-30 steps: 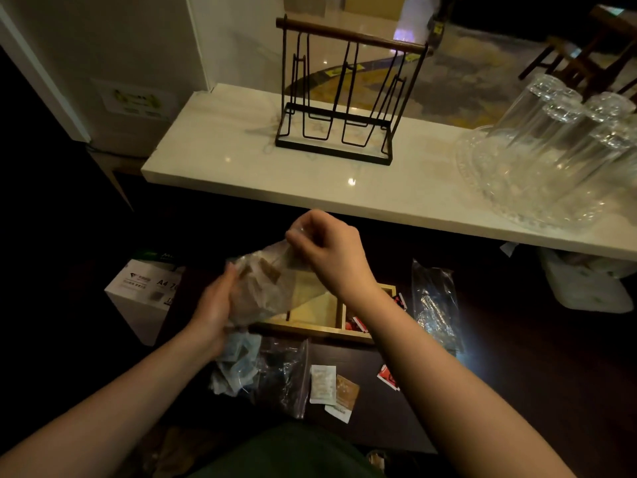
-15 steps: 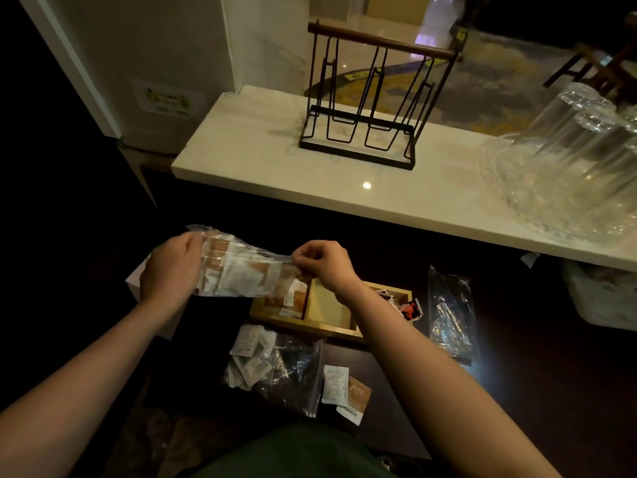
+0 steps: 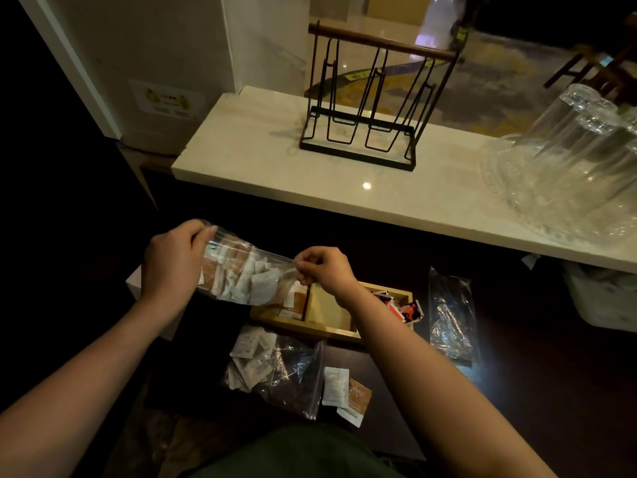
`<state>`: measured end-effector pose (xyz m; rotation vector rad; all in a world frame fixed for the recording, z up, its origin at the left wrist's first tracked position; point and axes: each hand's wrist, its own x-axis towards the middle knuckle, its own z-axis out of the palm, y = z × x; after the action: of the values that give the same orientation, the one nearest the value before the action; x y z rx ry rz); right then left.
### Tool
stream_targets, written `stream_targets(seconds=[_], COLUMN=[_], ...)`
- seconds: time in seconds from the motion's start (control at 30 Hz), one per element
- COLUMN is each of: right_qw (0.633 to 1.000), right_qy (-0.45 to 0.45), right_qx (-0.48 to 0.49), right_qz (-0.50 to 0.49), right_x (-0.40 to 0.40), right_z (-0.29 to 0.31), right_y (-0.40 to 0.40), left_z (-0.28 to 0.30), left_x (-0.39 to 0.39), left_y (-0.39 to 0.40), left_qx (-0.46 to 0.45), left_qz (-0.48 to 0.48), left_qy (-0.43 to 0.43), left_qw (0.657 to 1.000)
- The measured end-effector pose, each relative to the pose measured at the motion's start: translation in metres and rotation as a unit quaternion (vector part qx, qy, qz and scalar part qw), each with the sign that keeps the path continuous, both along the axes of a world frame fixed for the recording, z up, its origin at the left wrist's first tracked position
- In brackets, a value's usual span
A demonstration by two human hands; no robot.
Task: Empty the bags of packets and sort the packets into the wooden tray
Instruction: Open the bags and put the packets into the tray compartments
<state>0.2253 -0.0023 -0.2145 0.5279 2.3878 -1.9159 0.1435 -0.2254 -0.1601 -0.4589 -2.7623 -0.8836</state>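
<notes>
Left hand (image 3: 172, 262) grips one end of the packet-filled bag (image 3: 241, 270), right hand (image 3: 324, 269) pinches the other, stretched above the wooden tray (image 3: 327, 313).

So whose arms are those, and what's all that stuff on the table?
There is no robot here. A person wears a camera on their head, so you see their own two arms from above. The left hand and the right hand each grip one end of a clear bag of packets and hold it over a wooden tray. The tray has brown packets in one part and red packets at its right end. On the dark table lie another bag with white packets, two loose packets and an empty-looking bag. Behind, a white counter holds a wire rack and upturned glasses.
</notes>
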Motion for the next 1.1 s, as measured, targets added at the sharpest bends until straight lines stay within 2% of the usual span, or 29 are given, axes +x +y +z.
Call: stream_targets(seconds=[0.2, 0.63, 0.93, 1.1], right_qw=[1.0, 1.0, 0.998, 0.998], right_qy=[-0.007, -0.018, 0.016, 0.029], right_qx=[0.001, -0.018, -0.045, -0.035], right_qz=[-0.002, -0.013, -0.052, -0.032], right_x=[0.0, 0.003, 0.004, 0.01], right_z=[-0.004, -0.008, -0.004, 0.001], right_y=[0.002, 0.011, 0.015, 0.015], left_z=[0.018, 0.028, 0.043, 0.05], left_x=[0.001, 0.004, 0.008, 0.015], left_y=[0.012, 0.03, 0.035, 0.036], left_qx=[0.016, 0.053, 0.076, 0.078], left_qz=[-0.02, -0.051, -0.085, -0.103], left_qy=[0.015, -0.008, 0.015, 0.04], left_qw=[1.0, 0.997, 0.993, 0.991])
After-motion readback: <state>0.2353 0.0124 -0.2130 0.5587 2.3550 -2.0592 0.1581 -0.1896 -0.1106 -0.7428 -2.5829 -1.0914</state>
